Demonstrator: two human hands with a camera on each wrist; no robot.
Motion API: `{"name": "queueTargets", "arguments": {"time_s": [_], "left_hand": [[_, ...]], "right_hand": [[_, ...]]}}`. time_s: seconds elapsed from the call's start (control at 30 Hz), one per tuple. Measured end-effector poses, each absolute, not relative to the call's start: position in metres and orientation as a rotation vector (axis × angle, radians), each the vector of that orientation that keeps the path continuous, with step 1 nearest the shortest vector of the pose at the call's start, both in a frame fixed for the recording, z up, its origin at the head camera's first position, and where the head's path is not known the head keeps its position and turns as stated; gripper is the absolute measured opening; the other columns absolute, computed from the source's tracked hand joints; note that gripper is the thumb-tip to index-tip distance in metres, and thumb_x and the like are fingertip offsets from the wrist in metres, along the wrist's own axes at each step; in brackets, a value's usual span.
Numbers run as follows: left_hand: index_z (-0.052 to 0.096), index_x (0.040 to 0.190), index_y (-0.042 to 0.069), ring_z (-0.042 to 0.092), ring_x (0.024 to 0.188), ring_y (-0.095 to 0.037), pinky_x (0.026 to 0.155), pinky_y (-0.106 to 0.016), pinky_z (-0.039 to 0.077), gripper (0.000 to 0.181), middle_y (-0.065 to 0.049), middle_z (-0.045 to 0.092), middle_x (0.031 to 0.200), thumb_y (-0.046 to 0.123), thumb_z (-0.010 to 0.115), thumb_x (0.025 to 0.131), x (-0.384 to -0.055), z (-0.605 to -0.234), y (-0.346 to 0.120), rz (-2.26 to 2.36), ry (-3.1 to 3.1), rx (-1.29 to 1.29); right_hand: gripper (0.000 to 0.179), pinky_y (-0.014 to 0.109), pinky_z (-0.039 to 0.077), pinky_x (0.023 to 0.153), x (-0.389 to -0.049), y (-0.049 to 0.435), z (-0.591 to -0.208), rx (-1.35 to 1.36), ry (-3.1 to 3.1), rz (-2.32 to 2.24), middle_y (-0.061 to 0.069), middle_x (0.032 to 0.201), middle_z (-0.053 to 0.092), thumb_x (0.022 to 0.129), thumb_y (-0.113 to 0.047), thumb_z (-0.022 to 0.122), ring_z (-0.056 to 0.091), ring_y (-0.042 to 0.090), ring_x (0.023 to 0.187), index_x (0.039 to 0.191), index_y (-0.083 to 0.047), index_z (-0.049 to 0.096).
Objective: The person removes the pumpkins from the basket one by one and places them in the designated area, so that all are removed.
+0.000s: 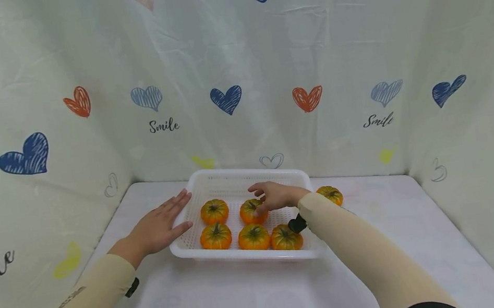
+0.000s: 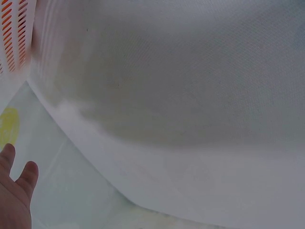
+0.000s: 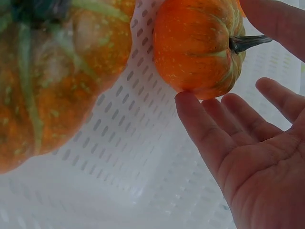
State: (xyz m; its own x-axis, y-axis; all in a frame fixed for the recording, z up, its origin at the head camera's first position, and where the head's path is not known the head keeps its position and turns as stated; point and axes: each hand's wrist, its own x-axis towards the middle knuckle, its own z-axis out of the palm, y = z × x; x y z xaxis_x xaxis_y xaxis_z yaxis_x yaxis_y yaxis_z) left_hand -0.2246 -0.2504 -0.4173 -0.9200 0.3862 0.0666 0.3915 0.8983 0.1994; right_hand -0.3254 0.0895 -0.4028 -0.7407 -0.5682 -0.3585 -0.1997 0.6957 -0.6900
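Observation:
A white perforated plastic basket (image 1: 243, 259) holds several small orange-green pumpkins in two rows. My left hand (image 1: 158, 229) rests its straight fingers at the basket's left rim; in the left wrist view only part of that hand (image 2: 14, 195) appears. Over the back middle pumpkin (image 1: 247, 210) is my right hand (image 1: 278, 195), reaching in from the right. The right wrist view has its loosely spread fingers (image 3: 205, 129) beside this pumpkin (image 3: 198, 47), one fingertip at its skin. A nearer pumpkin (image 3: 57, 86) fills the left of that view.
Another pumpkin (image 1: 330, 195) sits on the white table (image 1: 268, 303) just right of the basket, partly behind the right sleeve (image 1: 358, 238). A pale curtain (image 1: 261, 52) printed with hearts stands behind the table and along its sides.

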Motion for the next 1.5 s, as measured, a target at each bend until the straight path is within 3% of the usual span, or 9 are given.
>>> {"name": "queueTargets", "arguments": {"time_s": [0.47, 0.8, 1.5], "left_hand": [[0.024, 0.159, 0.009, 0.027, 0.145, -0.038, 0.114, -0.057, 0.026, 0.076, -0.012, 0.02, 0.164, 0.05, 0.05, 0.1, -0.225, -0.42, -0.251, -0.357, -3.002, -0.643], [0.022, 0.16, 0.011, 0.025, 0.146, -0.037, 0.114, -0.058, 0.025, 0.077, -0.011, 0.018, 0.165, 0.055, 0.044, 0.101, -0.223, -0.417, -0.25, -0.347, -3.037, -0.633], [0.025, 0.159, 0.01, 0.027, 0.146, -0.037, 0.113, -0.058, 0.027, 0.076, -0.011, 0.02, 0.164, 0.054, 0.046, 0.1, -0.223, -0.416, -0.25, -0.362, -3.021, -0.645]], "right_hand": [[0.071, 0.047, 0.038, 0.11, -0.329, 0.086, -0.409, -0.665, 2.359, -0.76, 0.012, 0.144, 0.05, 0.085, -0.015, 0.08, 0.05, 0.028, 0.128, 0.148, -0.014, 0.048], [0.077, 0.046, 0.039, 0.11, -0.328, 0.087, -0.417, -0.67, 2.337, -0.732, 0.011, 0.142, 0.05, 0.083, -0.015, 0.082, 0.049, 0.025, 0.126, 0.151, -0.018, 0.045], [0.075, 0.048, 0.038, 0.11, -0.331, 0.088, -0.422, -0.681, 2.383, -0.723, 0.009, 0.141, 0.052, 0.083, -0.023, 0.082, 0.049, 0.025, 0.125, 0.149, -0.021, 0.047]]}}
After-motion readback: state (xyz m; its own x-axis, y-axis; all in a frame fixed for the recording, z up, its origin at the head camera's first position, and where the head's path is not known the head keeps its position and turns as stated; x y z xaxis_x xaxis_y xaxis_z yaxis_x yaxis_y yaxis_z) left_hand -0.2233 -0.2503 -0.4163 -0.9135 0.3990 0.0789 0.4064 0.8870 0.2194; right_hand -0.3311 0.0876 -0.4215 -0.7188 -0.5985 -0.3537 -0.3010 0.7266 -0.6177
